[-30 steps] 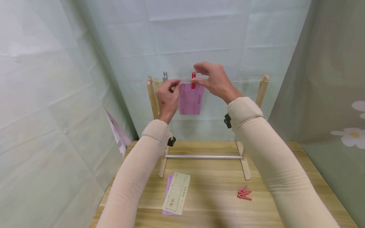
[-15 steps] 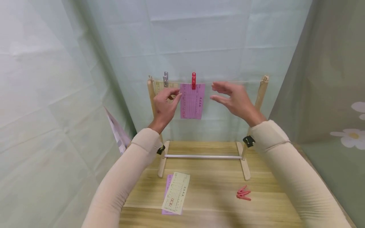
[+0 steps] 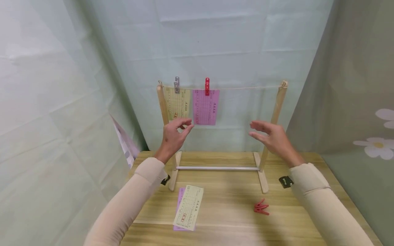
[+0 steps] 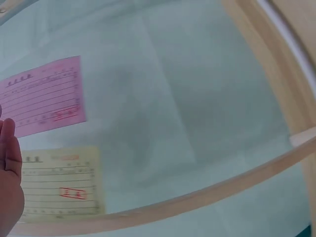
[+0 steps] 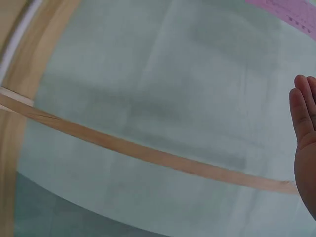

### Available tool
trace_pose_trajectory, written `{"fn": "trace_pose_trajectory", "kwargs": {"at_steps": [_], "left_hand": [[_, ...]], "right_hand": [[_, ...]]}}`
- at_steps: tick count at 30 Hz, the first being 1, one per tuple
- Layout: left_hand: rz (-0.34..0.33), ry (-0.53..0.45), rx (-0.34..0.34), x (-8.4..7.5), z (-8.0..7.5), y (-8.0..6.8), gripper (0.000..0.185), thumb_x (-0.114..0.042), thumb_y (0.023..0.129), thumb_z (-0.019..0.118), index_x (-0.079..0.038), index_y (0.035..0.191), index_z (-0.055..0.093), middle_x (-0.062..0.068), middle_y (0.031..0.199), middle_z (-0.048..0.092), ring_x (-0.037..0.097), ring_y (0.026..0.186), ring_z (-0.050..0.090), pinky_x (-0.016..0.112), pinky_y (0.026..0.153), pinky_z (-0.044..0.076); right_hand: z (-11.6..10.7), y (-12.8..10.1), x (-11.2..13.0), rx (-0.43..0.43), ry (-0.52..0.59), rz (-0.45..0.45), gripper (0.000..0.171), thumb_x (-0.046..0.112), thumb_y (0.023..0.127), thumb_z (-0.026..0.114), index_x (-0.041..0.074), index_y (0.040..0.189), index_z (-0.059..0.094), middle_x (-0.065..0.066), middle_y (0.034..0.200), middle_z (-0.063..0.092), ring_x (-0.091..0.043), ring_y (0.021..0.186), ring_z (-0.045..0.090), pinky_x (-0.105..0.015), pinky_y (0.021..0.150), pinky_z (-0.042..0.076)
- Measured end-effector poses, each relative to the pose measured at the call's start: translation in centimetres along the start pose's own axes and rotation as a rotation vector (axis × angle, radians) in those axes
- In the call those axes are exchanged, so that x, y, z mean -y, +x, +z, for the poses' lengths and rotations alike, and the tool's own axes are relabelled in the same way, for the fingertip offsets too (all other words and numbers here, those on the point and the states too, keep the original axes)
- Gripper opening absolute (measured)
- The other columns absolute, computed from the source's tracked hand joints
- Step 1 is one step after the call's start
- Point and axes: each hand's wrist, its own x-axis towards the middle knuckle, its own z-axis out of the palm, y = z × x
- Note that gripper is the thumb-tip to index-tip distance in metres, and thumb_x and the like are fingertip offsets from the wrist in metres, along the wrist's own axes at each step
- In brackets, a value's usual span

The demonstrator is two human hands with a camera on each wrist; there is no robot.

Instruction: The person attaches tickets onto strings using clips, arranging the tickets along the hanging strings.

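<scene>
Hovering empty, left hand (image 3: 173, 136) loosely curled, right hand (image 3: 272, 136) open-fingered, below pink slip (image 3: 205, 107)

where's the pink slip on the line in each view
Head: pink slip hangs at centre top, under the red peg.
Left wrist: at the left edge, upper half, turned sideways above the yellow slip.
Right wrist: only a corner at top right.
Shared landmark: the wooden frame.

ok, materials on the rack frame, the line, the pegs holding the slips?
Rack frame: pale unfinished-looking wood, grain visible; bottom crossbar smooth white, metal or plastic. Line: thin pale string, probably. Red peg: glossy, likely plastic. Grey peg: plastic or metal, unclear. Pink slip: printed paper.
</scene>
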Motion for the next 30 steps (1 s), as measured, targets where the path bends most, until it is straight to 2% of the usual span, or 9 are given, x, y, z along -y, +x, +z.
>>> {"fn": "trace_pose_trajectory", "kwargs": {"at_steps": [4,7,14,17,19,26,30], "left_hand": [[-0.040,-0.007,0.032,0.6,0.1,-1.8,0.019,0.001,0.086,0.077,0.005,0.104,0.074,0.018,0.097,0.073,0.027,0.087,0.069,0.039,0.071,0.056],[-0.077,-0.009,0.056,0.8,0.2,-3.1,0.021,0.000,0.086,0.077,0.004,0.106,0.073,0.016,0.098,0.074,0.026,0.088,0.070,0.039,0.072,0.056],[-0.174,-0.049,0.114,1.2,0.6,-6.4,0.027,0.000,0.086,0.077,0.005,0.111,0.072,0.016,0.103,0.074,0.027,0.091,0.070,0.041,0.073,0.055],[-0.211,-0.049,0.131,1.5,0.7,-7.9,0.028,-0.001,0.086,0.077,0.004,0.113,0.072,0.016,0.105,0.074,0.027,0.093,0.070,0.041,0.074,0.054],[-0.230,-0.042,0.139,1.6,0.7,-8.9,0.029,-0.002,0.086,0.077,0.003,0.114,0.072,0.015,0.106,0.074,0.027,0.094,0.070,0.040,0.075,0.054],[-0.293,-0.002,0.168,2.0,1.0,-11.6,0.029,-0.002,0.085,0.078,0.001,0.113,0.072,0.011,0.106,0.074,0.027,0.094,0.069,0.040,0.074,0.054],[-0.333,0.003,0.200,2.2,1.2,-12.8,0.027,-0.003,0.085,0.079,0.000,0.110,0.074,0.011,0.106,0.074,0.027,0.095,0.068,0.038,0.075,0.054]], "right_hand": [[0.2,-1.7,-0.9,-0.006,-0.004,-0.015,0.038,0.004,0.087,0.077,-0.006,0.122,0.066,-0.019,0.113,0.071,-0.035,0.106,0.067,-0.027,0.091,0.052],[0.4,-2.8,-1.4,-0.017,-0.015,-0.025,0.038,0.003,0.086,0.078,-0.006,0.121,0.067,-0.018,0.112,0.072,-0.033,0.104,0.068,-0.009,0.087,0.045],[0.9,-5.9,-2.6,-0.014,-0.028,0.006,0.044,0.002,0.084,0.079,-0.007,0.125,0.065,-0.018,0.110,0.073,-0.037,0.101,0.068,-0.015,0.084,0.050],[1.3,-7.2,-3.3,-0.015,-0.017,0.021,0.044,0.001,0.083,0.079,-0.007,0.124,0.065,-0.017,0.110,0.073,-0.035,0.101,0.069,-0.007,0.083,0.046],[1.6,-7.9,-3.7,-0.019,-0.017,0.026,0.043,0.000,0.082,0.080,-0.007,0.123,0.066,-0.016,0.110,0.073,-0.032,0.101,0.068,-0.006,0.083,0.045],[2.1,-10.6,-5.0,-0.003,-0.057,0.065,0.042,0.004,0.083,0.080,-0.004,0.122,0.067,-0.012,0.111,0.073,-0.031,0.103,0.068,-0.012,0.085,0.047],[2.3,-12.2,-5.6,0.012,-0.099,0.083,0.039,0.006,0.083,0.081,-0.002,0.120,0.069,-0.010,0.110,0.074,-0.031,0.101,0.068,-0.019,0.085,0.050]]}}
